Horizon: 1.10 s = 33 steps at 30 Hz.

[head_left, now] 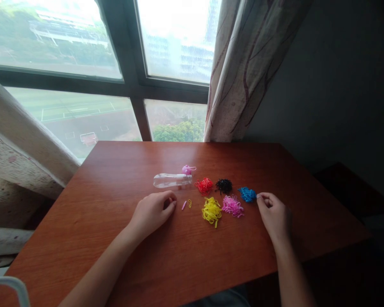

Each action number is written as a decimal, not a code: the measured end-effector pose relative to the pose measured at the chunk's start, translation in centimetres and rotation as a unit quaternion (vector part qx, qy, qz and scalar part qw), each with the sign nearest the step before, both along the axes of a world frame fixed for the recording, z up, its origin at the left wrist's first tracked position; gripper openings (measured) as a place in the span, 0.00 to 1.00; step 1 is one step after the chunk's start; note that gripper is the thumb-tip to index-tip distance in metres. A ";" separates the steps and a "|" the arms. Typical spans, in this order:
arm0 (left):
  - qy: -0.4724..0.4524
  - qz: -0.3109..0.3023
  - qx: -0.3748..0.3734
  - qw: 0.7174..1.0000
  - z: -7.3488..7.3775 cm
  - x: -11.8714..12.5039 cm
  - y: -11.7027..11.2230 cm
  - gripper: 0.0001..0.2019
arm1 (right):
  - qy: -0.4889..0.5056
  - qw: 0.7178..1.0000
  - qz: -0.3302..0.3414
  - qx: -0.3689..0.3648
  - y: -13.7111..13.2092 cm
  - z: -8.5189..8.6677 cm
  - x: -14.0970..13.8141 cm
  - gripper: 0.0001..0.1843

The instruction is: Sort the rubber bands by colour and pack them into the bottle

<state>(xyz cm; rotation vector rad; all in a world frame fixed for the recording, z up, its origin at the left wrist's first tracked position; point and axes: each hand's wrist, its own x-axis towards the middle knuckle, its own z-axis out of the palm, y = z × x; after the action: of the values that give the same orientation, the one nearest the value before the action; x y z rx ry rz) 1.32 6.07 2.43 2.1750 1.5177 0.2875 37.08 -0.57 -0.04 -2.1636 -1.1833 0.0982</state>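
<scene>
Small rubber bands lie sorted in heaps on a wooden table (115, 238): red (204, 186), black (224, 186), blue (247, 194), yellow (211, 210) and pink (232, 206). My right hand (273, 215) rests just right of the blue heap, fingers curled in a pinch at its edge. My left hand (153, 212) lies on the table with fingers curled loosely, next to two loose bands, one pink (184, 205) and one yellow (190, 203). A clear plastic bottle (172, 180) lies on its side behind them, with a pink cap (187, 169) beside it.
The table stands against a window (83, 64) with curtains at the left (22, 145) and at the right (243, 72). A dark wall (339, 85) is to the right. A white curved object (9, 288) shows at the bottom left corner.
</scene>
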 end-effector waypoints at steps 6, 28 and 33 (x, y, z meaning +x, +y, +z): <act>0.003 0.001 0.001 1.000 -0.1 -0.1 -0.1 0.09 | -0.008 0.997 0.064 0.052 -0.9 1.8 -4.7 0.16; -0.003 -0.049 0.014 0.999 0.4 1.0 -0.7 0.07 | 0.028 0.950 0.311 0.028 -3.4 -0.9 -17.8 0.10; 0.006 -0.056 0.020 0.998 0.0 1.2 -0.8 0.05 | 0.026 0.951 0.309 0.022 -3.7 -0.9 -17.7 0.09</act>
<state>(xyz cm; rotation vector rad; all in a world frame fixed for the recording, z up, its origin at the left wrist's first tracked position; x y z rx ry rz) 2.52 5.23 2.44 2.2865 1.4018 0.2697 19.35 -4.22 -0.98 -1.6683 -1.7704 0.3914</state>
